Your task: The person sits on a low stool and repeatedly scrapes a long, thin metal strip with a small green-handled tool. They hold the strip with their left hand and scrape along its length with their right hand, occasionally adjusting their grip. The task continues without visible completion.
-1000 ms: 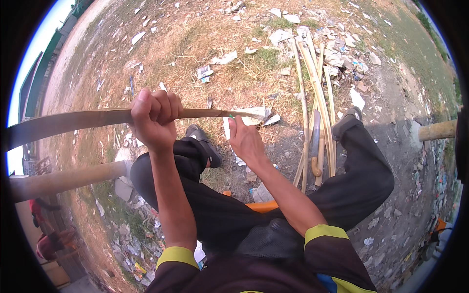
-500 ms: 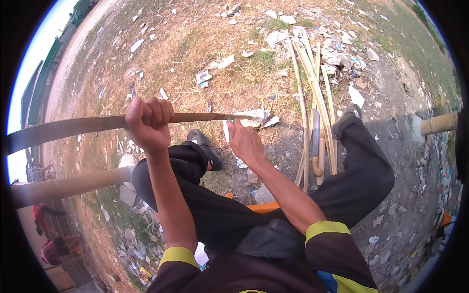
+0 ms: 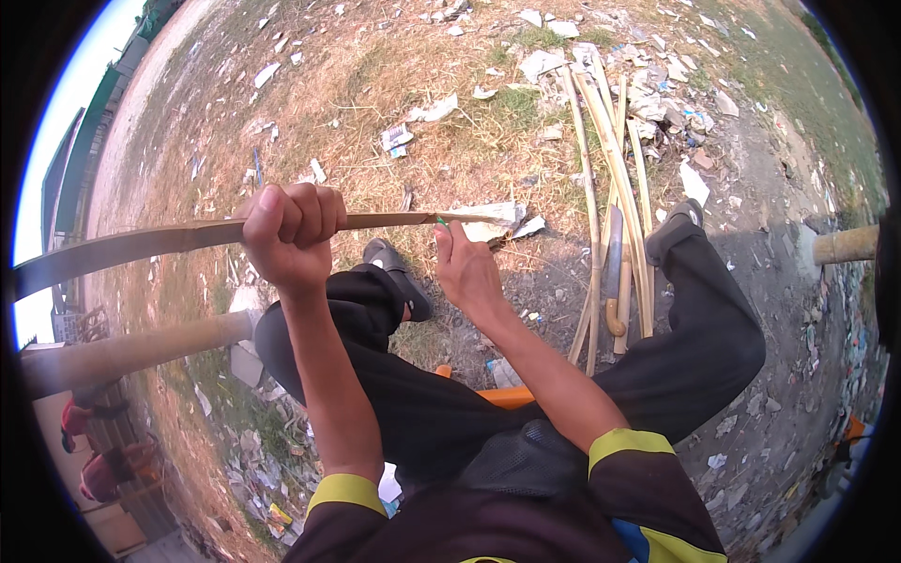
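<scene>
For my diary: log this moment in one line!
left grip: closed around strip; right grip: at same strip; knife: among other strips

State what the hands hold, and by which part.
The left hand grips the long flat strip partway along its length; the right hand is at a small green thing near the strip's right end, its hold unclear.

Strip, one, tan-brown, with green bit.
Your strip (image 3: pixel 188 235): long, flat, narrowing rightward, gripped in your left hand (image 3: pixel 293 230), lying crosswise before you; left end at the rim of your view, right end hard to tell against pale litter (image 3: pixel 483 214). Your green bit (image 3: pixel 440 220): tiny, bright, beside the strip at your right hand (image 3: pixel 466 272); kind too small to tell.
</scene>
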Action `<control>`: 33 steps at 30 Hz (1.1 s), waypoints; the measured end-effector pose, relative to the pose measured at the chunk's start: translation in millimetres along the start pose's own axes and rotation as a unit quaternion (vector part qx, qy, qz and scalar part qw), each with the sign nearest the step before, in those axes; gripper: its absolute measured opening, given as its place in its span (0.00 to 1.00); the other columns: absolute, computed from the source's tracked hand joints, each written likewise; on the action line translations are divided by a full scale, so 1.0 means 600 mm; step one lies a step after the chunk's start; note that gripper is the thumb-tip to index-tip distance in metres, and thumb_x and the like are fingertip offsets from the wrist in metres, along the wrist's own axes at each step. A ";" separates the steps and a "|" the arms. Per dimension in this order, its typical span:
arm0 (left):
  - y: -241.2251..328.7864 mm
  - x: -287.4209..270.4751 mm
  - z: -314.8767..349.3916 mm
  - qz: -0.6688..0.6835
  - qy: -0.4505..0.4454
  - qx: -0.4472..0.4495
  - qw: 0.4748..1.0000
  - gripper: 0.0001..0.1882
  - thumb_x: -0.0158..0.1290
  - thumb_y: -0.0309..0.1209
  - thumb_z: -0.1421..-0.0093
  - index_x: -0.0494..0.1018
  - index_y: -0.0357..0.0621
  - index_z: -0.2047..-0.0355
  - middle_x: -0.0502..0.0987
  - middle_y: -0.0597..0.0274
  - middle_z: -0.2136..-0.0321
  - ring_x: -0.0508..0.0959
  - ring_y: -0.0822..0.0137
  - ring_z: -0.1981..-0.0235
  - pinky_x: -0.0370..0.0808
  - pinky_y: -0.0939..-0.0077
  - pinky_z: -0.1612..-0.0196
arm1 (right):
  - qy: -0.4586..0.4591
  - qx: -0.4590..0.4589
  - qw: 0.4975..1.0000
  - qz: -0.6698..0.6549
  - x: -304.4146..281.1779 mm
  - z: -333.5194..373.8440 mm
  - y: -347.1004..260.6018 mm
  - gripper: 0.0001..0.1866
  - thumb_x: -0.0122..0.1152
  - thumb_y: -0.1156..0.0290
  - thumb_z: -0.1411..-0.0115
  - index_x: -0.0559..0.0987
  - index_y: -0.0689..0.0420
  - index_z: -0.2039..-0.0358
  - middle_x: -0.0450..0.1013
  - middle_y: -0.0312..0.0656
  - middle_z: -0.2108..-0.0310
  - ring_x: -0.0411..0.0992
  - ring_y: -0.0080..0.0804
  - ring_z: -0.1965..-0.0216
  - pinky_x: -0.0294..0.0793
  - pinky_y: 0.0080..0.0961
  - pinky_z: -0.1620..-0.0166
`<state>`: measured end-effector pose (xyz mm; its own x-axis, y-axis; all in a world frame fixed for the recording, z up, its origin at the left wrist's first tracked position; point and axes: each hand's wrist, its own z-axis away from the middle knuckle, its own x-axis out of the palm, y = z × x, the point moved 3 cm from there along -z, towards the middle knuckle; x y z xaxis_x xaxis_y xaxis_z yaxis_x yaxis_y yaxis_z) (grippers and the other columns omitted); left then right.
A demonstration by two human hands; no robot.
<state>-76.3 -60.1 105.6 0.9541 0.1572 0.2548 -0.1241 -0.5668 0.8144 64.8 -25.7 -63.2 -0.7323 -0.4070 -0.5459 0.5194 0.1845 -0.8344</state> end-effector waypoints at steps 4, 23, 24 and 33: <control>0.008 -0.007 0.001 0.032 -0.059 0.015 0.998 0.21 0.37 0.31 0.41 0.46 0.50 0.90 0.48 0.69 0.95 0.47 0.75 0.94 0.47 0.75 0.89 | -0.044 0.049 0.997 0.049 0.004 0.004 0.030 0.20 0.35 0.56 0.34 0.68 0.61 0.68 0.71 0.60 0.82 0.72 0.61 0.73 0.71 0.51 0.69; -0.004 0.009 0.001 0.010 -0.046 0.002 0.999 0.21 0.34 0.34 0.37 0.49 0.50 0.89 0.47 0.71 0.94 0.46 0.75 0.92 0.47 0.75 0.87 | -0.053 0.082 0.993 0.062 0.020 -0.009 0.110 0.20 0.36 0.59 0.34 0.69 0.64 0.65 0.71 0.61 0.81 0.72 0.60 0.74 0.72 0.50 0.70; -0.003 0.013 0.004 0.003 -0.045 0.001 0.999 0.21 0.34 0.34 0.37 0.49 0.50 0.89 0.47 0.71 0.94 0.46 0.75 0.92 0.48 0.75 0.87 | -0.047 0.076 0.995 0.052 0.022 0.001 0.100 0.20 0.35 0.59 0.34 0.69 0.64 0.65 0.71 0.61 0.81 0.72 0.61 0.74 0.72 0.50 0.70; -0.008 0.014 -0.001 0.015 -0.042 -0.009 0.999 0.20 0.33 0.35 0.37 0.49 0.50 0.87 0.46 0.70 0.93 0.45 0.75 0.91 0.47 0.74 0.85 | -0.026 0.079 0.996 0.041 0.049 -0.016 0.136 0.19 0.36 0.59 0.35 0.68 0.63 0.65 0.71 0.61 0.81 0.72 0.61 0.73 0.71 0.51 0.69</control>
<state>-68.3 -55.6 104.3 0.9693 0.0719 0.2352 -0.1568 -0.5558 0.8164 81.5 -13.9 -147.8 -0.6622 -0.4435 -0.6040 0.6431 0.0774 -0.7618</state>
